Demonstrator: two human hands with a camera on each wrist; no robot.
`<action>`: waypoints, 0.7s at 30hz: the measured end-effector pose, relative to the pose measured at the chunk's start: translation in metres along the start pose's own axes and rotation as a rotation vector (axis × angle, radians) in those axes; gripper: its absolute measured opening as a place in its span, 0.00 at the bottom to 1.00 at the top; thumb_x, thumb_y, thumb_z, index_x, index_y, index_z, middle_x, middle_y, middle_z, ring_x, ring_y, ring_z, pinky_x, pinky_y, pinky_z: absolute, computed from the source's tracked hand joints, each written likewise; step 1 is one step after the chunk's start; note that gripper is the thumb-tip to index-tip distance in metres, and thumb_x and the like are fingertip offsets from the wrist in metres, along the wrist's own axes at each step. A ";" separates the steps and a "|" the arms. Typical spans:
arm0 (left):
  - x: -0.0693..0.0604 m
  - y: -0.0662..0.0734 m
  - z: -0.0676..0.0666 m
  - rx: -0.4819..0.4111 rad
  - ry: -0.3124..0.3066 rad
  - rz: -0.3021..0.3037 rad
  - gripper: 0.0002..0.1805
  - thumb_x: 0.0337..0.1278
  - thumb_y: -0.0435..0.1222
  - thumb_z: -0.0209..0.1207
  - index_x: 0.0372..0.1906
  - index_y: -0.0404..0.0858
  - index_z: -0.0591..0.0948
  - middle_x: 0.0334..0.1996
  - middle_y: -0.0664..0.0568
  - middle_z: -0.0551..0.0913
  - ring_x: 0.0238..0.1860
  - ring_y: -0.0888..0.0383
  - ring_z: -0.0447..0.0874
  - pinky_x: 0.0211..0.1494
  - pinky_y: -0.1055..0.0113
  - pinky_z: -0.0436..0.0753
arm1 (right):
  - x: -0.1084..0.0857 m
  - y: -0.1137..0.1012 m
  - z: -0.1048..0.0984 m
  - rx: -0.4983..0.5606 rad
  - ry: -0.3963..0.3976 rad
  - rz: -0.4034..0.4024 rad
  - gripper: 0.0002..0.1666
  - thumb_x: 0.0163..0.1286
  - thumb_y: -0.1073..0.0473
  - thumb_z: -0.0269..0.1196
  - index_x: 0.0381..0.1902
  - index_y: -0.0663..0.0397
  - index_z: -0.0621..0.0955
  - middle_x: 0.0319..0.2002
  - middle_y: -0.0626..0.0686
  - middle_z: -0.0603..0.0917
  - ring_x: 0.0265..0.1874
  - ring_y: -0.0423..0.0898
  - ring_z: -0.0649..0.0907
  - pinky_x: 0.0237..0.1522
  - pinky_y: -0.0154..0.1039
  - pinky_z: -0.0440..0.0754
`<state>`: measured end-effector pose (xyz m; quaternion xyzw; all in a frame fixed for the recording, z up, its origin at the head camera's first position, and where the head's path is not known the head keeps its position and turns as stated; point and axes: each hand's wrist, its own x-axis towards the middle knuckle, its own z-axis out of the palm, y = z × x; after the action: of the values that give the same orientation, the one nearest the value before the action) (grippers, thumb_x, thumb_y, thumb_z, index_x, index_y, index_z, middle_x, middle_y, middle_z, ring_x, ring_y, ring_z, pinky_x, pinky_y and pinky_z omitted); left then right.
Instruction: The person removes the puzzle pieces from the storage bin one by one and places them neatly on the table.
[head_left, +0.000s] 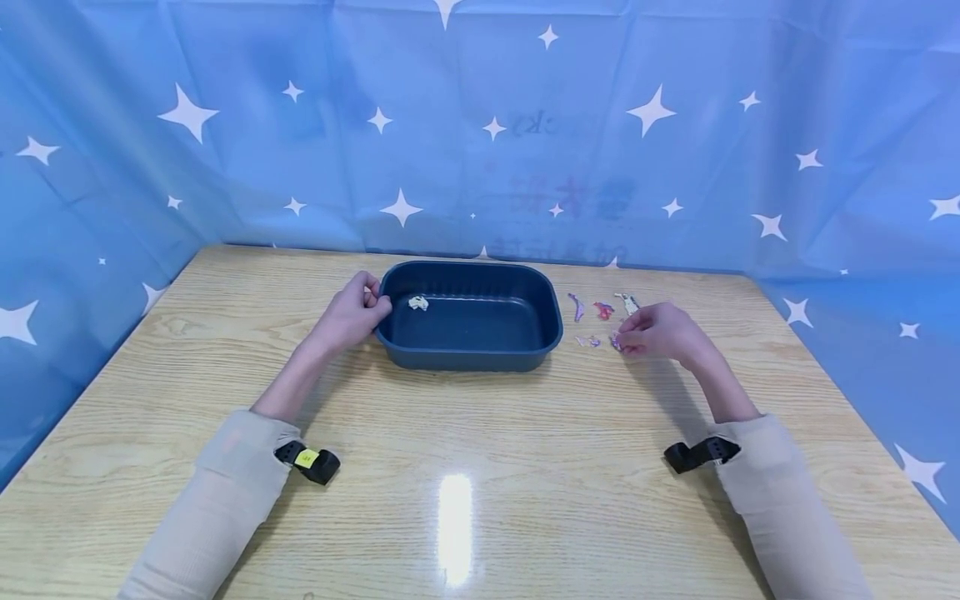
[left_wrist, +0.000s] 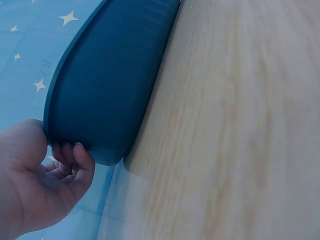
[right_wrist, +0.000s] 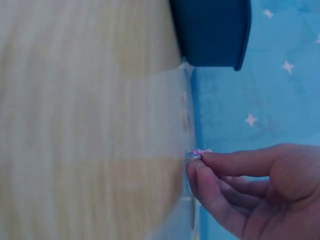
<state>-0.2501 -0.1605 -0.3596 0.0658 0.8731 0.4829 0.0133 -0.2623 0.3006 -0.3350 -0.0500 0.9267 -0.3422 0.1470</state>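
A dark blue rectangular basin (head_left: 468, 360) stands on the table, a small crumpled pale wrapper (head_left: 418, 303) lying inside it at the left. My left hand (head_left: 352, 310) holds the basin's left end by the rim, thumb on one side and curled fingers on the other. To the right of the basin, my right hand (head_left: 663, 332) pinches a small shiny pink-purple crumpled wrapper (right_wrist: 195, 155) between thumb and fingertips, low over the table. Near it lie a purple wrapper (head_left: 577, 307), a red one (head_left: 603, 310), a whitish one (head_left: 628, 303) and a pale purple one (head_left: 588, 341).
The wood-grain table (head_left: 480, 450) carries the basin and wrappers near its far edge. A blue curtain with white stars (head_left: 480, 125) hangs behind it and along both sides. Black wrist cameras (head_left: 701, 454) sit on both sleeves.
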 end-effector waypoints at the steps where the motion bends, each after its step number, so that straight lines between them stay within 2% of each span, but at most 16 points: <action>1: 0.000 0.000 0.000 0.000 0.000 0.001 0.09 0.70 0.35 0.50 0.47 0.34 0.65 0.29 0.50 0.69 0.29 0.52 0.70 0.38 0.62 0.72 | 0.000 0.001 0.000 0.010 -0.010 0.004 0.16 0.71 0.62 0.65 0.46 0.73 0.79 0.34 0.57 0.87 0.33 0.47 0.87 0.38 0.40 0.86; 8: -0.001 0.000 -0.001 -0.009 -0.006 -0.002 0.09 0.71 0.35 0.49 0.47 0.34 0.65 0.29 0.50 0.68 0.29 0.53 0.70 0.38 0.62 0.71 | 0.001 0.005 0.002 0.036 -0.057 -0.024 0.16 0.72 0.61 0.65 0.46 0.73 0.79 0.33 0.57 0.85 0.31 0.46 0.83 0.35 0.38 0.85; 16: -0.001 0.000 0.000 0.001 -0.005 0.001 0.09 0.70 0.35 0.50 0.47 0.34 0.66 0.28 0.50 0.69 0.29 0.53 0.70 0.38 0.61 0.71 | 0.003 0.004 0.006 -0.002 -0.061 -0.037 0.15 0.73 0.60 0.63 0.46 0.70 0.79 0.30 0.56 0.81 0.28 0.46 0.78 0.32 0.38 0.81; 21: -0.001 0.000 0.000 -0.001 -0.007 0.005 0.09 0.70 0.35 0.50 0.47 0.34 0.66 0.28 0.50 0.69 0.28 0.54 0.70 0.37 0.62 0.72 | 0.003 0.001 0.005 -0.026 -0.042 -0.045 0.15 0.74 0.61 0.62 0.47 0.71 0.79 0.30 0.57 0.82 0.29 0.47 0.80 0.34 0.39 0.82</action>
<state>-0.2493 -0.1605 -0.3598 0.0697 0.8725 0.4833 0.0151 -0.2634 0.2983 -0.3397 -0.0800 0.9264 -0.3323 0.1578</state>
